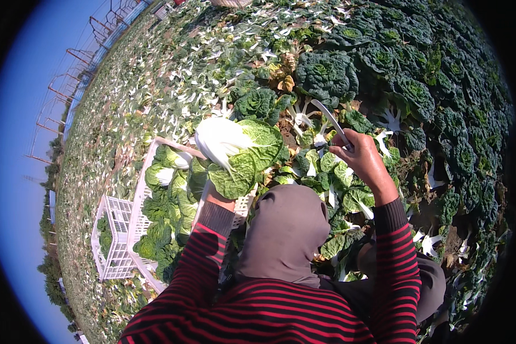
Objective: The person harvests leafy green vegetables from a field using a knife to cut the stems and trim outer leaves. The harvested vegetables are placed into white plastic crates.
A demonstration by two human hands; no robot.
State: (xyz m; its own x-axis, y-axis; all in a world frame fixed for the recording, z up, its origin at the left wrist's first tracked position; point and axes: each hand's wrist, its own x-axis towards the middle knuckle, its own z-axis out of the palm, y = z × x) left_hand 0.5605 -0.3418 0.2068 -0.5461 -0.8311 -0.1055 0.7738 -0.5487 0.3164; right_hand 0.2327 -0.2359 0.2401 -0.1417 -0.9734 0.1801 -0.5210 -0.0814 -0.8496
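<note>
A trimmed Chinese cabbage rests on my left hand, its white base turned up and away from me. Its leaves hide my fingers and palm; only the wrist area shows. My right hand grips a knife with a slim, slightly curved blade, raised over the plants with the tip pointing up and left. Just left of my left forearm stands a white plastic crate filled with several cabbages. Cut leaves lie below my right hand.
Uncut cabbages grow in rows at the right. Cut stumps with white stalks and loose leaves cover the ground. Another white crate stands at the far left. My knee in grey trousers is between my arms.
</note>
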